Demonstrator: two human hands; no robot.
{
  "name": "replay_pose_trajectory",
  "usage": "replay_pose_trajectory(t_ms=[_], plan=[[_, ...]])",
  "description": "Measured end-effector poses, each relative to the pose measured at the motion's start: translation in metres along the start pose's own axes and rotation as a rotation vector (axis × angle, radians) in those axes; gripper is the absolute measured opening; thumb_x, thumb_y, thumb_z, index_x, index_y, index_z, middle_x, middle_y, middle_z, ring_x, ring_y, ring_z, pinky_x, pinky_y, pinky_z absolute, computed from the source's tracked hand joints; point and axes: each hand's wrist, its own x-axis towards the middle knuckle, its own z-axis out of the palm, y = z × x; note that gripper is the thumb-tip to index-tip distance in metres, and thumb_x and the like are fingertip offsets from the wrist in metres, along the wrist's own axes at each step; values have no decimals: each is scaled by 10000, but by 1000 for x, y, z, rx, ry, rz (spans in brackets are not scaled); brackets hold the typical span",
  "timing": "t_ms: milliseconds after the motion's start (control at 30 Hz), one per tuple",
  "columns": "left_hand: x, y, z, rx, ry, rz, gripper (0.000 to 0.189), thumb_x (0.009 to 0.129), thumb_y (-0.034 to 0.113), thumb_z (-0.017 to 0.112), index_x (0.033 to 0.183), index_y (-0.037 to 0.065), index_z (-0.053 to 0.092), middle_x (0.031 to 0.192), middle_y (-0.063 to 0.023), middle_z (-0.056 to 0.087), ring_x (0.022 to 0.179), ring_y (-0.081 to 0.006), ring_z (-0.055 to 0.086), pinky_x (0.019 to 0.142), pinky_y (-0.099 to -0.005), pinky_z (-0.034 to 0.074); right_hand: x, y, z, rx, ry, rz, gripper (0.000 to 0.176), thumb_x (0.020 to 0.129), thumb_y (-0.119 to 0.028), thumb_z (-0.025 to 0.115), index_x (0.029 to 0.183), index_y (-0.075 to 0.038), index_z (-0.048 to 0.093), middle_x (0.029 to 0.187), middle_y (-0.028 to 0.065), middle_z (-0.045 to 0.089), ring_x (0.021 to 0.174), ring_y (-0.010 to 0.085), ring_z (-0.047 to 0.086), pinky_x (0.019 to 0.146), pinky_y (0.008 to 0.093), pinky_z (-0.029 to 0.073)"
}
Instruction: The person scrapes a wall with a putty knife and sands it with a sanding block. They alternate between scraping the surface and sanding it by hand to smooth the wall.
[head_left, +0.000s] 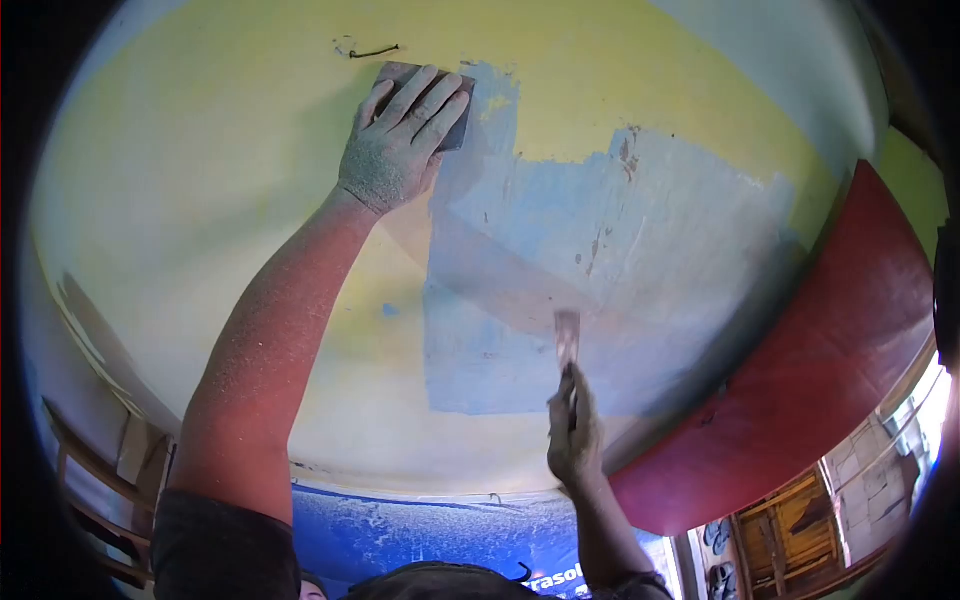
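My left hand [388,160], coated in pale dust, is raised against the painted wall [590,210]. Its fingers lie over a dark grey sheet of sandpaper [458,132], pressing it flat beside the edge of a blue patch. Lower and to the right, my right hand [576,430] is closed around a putty knife [567,335]. The knife's blade points up, overlapping the lower blue area in this view. Around both hands the wall shows yellow, cream and blue paint, with brown chips and scrapes in the blue part.
A dark wire [374,52] pokes out of the wall above my left hand. At the right leans a large red panel [790,400]. Blue lettered sheeting [430,535] dusted white hangs below. Footwear [718,560] and a wooden frame [790,530] are at lower right.
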Motion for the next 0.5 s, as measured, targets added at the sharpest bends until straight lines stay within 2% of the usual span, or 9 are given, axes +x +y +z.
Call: replay_pose_trajectory(t_ms=[100,200,300,433,500], plan=[[0,0,2,31,-23,-15,835,817,212,903,1606,224,633,1743,40,555,1646,-192,457,1332,-523,329,49,-49,-12,-219,50,-204,561,1119,-50,629,1672,-32,535,1253,258,761,1000,418,774,843,486,627],[-2,-1,4,4,3,6,898,817,195,881,1660,230,576,1746,23,544,1640,-224,463,1302,-524,347,86,-90,-11,-303,98,-196,544,1120,-86,643,1659,-65,571,1147,241,746,988,446,758,837,490,622],[-2,-1,4,-21,4,-8,890,815,192,885,1652,229,584,1743,23,548,1637,-222,469,1303,-529,351,116,-105,4,-338,188,-288,490,1131,-102,643,1620,-77,628,1136,238,754,964,432,762,832,501,613],[-1,-4,8,-33,27,4,897,815,193,893,1656,229,583,1743,24,551,1638,-221,472,1311,-538,346,141,-111,29,-303,234,-223,416,1147,-108,635,1558,-79,691,1069,231,764,969,429,766,851,498,615],[-4,-2,9,-32,18,-7,906,812,201,899,1660,230,581,1744,24,551,1640,-221,471,1318,-542,340,147,-112,39,-317,279,-237,414,1154,-126,638,1564,-105,694,1090,233,770,958,428,766,853,509,614]])
